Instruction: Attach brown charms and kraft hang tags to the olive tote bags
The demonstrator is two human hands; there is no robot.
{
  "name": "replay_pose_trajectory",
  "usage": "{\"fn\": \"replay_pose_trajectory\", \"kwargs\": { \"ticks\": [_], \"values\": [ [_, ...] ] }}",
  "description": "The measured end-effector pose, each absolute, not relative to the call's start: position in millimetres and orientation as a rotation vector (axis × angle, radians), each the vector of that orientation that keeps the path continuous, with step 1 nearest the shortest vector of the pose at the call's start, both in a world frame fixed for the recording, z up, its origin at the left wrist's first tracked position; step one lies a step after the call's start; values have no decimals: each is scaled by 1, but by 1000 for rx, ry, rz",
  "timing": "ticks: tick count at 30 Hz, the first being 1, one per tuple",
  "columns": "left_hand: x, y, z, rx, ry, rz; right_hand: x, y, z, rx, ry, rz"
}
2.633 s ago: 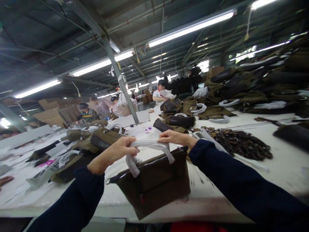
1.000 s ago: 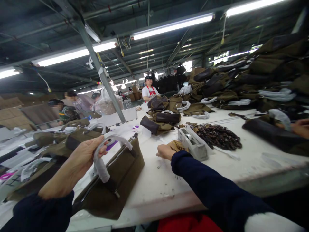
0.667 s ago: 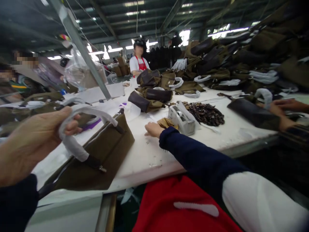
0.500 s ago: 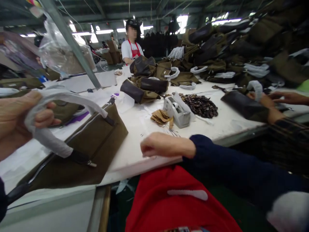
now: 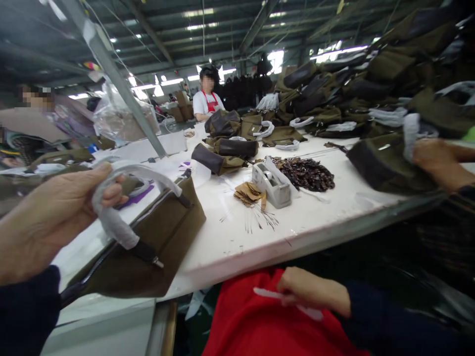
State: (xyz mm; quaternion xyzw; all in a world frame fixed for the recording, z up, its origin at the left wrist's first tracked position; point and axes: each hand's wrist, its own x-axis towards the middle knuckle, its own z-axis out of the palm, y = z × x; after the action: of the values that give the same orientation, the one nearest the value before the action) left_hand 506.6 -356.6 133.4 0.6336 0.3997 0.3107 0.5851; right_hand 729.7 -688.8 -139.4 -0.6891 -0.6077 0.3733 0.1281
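My left hand is closed around the white-wrapped handle of an olive-brown handbag. The bag leans on the white table at the left, with a zip along its top and a small metal tab by the handle's base. My right hand rests low against my red apron, fingers curled in. It covers the middle of a white strip lying on the apron. Whether the fingers grip the strip or the cloth is hidden.
On the white table are a grey tape dispenser, brown paper tags, a dark heap of small pieces and several bags. At right, a co-worker's hand holds another bag. A slanted metal post stands left.
My right hand has gone from above the table's front edge down to the apron, over the white strip. The left hand keeps the handle. The co-worker's bag has been tipped up at the right.
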Motion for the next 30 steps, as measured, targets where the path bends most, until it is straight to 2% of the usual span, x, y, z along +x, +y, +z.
{"fn": "replay_pose_trajectory", "kwargs": {
  "ticks": [3,6,11,16,23,27,30],
  "values": [
    [511,-357,130,1538,760,642,730,-649,-81,-1598,-1242,1141],
    [510,-350,124,1520,696,604,715,-592,-30,-1200,-861,974],
    [500,-336,118,1482,657,514,671,-494,9,-725,-600,782],
    [490,-328,114,1371,624,524,640,-435,19,-687,-448,753],
    [491,-333,112,1485,718,477,621,-412,33,-565,-213,788],
    [488,-329,111,1617,712,405,615,-413,43,-567,-268,816],
    [489,-328,115,1707,766,585,621,-417,51,-744,-452,703]
  ]
}}
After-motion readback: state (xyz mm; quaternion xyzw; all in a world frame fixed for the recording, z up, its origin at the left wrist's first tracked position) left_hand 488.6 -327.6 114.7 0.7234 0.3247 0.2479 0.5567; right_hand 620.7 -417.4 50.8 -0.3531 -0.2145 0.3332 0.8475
